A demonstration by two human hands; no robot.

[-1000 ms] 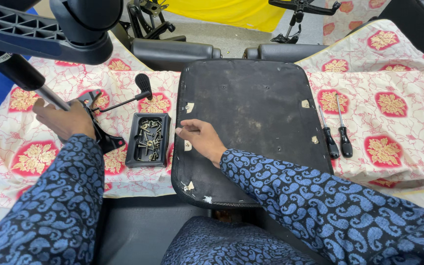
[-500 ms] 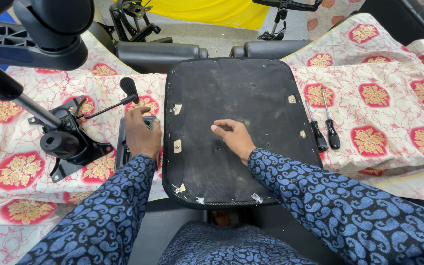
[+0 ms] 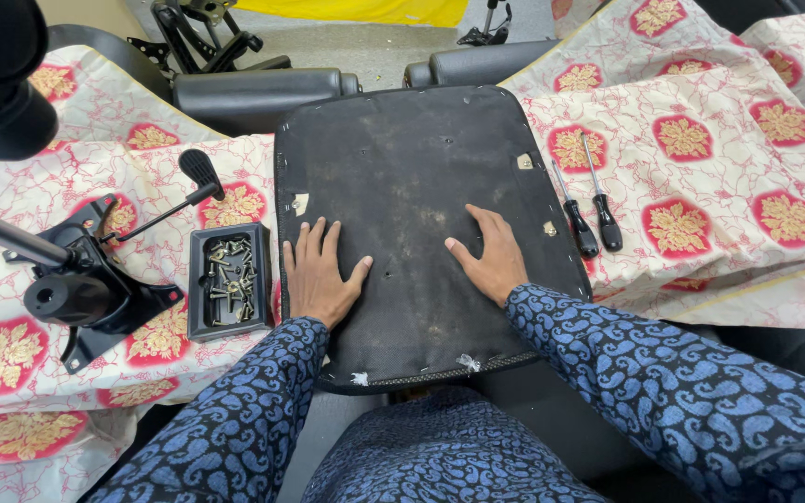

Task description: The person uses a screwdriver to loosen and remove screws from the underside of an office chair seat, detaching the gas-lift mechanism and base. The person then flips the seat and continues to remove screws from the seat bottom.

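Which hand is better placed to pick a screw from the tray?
Left, probably. The left hand lies flat on the seat base right beside the screw tray; the right hand rests farther away.

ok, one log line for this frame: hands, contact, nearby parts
left hand: flat on black chair seat underside | right hand: flat on same | black screw tray: left of seat | two black-handled screwdrivers: right, untouched

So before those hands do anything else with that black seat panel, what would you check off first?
1. Both hands flat on the black seat panel: left hand and right hand, ok.
2. Hands free of tools: ok.
3. Tray of screws beside the left hand: ok.
4. Two screwdrivers on the cloth to the right of the panel: ok.
5. Chair mechanism lies apart from the panel: ok.
6. Panel's screw holes clear: cannot tell.
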